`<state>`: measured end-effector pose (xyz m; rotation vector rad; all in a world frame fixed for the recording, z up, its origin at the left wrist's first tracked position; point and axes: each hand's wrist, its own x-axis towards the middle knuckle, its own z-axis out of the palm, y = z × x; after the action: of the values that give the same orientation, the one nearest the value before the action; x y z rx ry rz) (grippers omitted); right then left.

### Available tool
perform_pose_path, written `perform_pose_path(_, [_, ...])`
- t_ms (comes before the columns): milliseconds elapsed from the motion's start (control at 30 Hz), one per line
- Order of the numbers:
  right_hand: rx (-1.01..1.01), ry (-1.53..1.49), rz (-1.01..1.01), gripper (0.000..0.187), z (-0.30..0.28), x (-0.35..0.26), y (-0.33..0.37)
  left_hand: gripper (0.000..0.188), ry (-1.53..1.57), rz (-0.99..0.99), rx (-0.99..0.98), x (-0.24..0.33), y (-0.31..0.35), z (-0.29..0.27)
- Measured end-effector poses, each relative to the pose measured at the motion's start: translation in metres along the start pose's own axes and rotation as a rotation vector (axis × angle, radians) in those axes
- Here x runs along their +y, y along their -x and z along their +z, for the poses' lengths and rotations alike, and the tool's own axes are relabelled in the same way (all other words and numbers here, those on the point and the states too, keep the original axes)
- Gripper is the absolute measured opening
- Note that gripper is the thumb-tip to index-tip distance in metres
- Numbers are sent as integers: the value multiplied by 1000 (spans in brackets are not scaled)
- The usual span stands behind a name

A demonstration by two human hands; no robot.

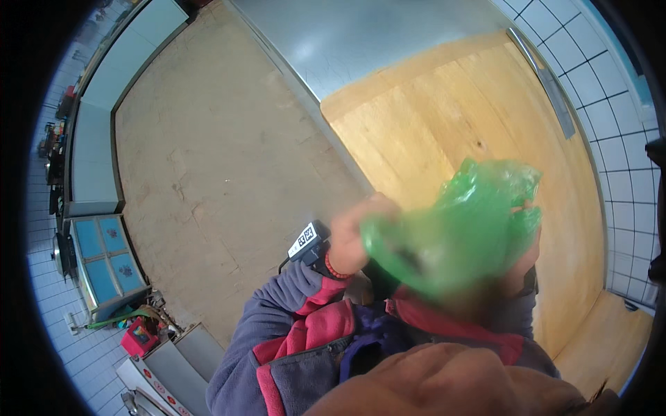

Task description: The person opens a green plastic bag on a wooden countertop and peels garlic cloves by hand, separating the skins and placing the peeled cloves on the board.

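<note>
A crumpled, translucent green plastic bag is stretched between my two hands, above the edge of a wooden board. My left hand is closed on the bag's left edge and slightly blurred. On the bag's far side, my right hand grips it near the right end; green film covers much of that hand, and a few fingertips show. A dark gap shows in the film beside my left hand. Whether anything lies inside the bag I cannot tell. A small device with a printed label is strapped on my left wrist, beside a red bead bracelet.
The large wooden board lies on a metal counter. A long metal strip lies along the board's far right edge, by the tiled wall. Light cabinets, a blue-panelled unit and a red container line the left.
</note>
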<state>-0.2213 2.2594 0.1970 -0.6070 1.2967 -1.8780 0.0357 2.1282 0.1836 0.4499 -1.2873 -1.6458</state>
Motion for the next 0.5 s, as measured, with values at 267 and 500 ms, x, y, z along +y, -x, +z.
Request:
perform_pose_path(267, [-262, 900, -530, 32, 27, 0, 38, 22, -79, 118, 31, 0, 78, 5])
perform_pose_path(500, [-94, 585, -300, 12, 5, -22, 0, 10, -12, 155, 178, 46, 108, 34])
